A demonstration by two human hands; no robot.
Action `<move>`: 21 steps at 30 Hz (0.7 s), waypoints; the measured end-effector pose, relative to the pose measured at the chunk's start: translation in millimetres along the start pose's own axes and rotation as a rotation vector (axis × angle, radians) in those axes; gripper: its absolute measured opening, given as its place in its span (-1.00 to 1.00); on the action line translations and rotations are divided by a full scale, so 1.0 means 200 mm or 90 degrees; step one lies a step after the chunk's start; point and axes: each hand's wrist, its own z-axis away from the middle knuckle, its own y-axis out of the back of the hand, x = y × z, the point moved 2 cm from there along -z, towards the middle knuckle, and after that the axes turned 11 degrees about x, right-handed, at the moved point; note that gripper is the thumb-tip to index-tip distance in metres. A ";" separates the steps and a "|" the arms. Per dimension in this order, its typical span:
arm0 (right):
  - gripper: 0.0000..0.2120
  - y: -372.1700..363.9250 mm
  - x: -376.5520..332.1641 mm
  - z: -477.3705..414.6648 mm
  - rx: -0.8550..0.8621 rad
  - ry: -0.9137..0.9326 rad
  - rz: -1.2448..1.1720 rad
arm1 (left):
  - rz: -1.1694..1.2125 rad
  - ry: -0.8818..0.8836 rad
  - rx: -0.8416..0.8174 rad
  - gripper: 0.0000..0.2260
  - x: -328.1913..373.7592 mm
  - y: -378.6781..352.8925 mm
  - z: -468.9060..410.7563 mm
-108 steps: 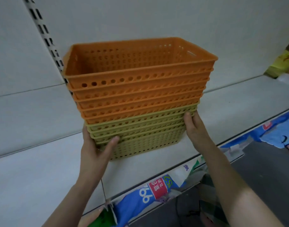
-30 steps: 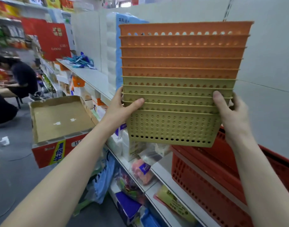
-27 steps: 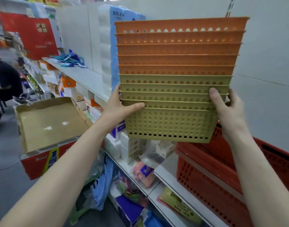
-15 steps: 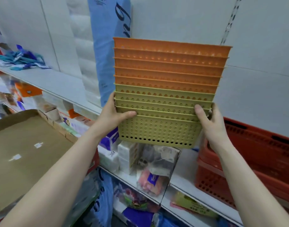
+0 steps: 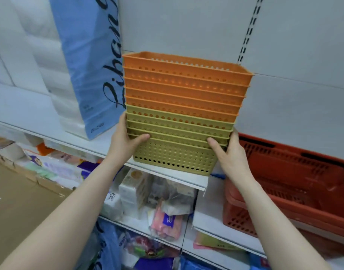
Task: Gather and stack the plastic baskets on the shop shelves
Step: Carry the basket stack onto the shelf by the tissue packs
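Observation:
A nested stack of perforated plastic baskets fills the middle of the head view: several orange baskets on top of several olive-green baskets. My left hand grips the stack's left end and my right hand grips its right end, both at the green rims. The bottom of the stack sits at or just above the front of the white shelf, between a tall pack and red baskets; I cannot tell whether it touches.
A tall blue-and-white pack of paper rolls stands on the shelf close to the stack's left. Stacked red shopping baskets sit lower to the right. Packaged goods fill the shelf below. A brown cardboard box lies at lower left.
I turned from one shelf bay to another carrying the stack. Over the last second the stack came down from chest height to the white shelf's front edge beside the blue pack.

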 end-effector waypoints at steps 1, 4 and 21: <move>-0.42 -0.01 0.01 -0.02 0.012 0.007 0.027 | -0.014 -0.008 0.019 -0.23 0.00 -0.03 -0.02; -0.41 -0.06 0.03 -0.07 0.049 0.034 0.079 | -0.043 -0.009 0.059 -0.21 0.01 -0.13 -0.06; -0.31 -0.14 0.16 -0.31 0.042 0.075 0.143 | -0.041 0.063 0.021 -0.21 -0.10 -0.36 -0.35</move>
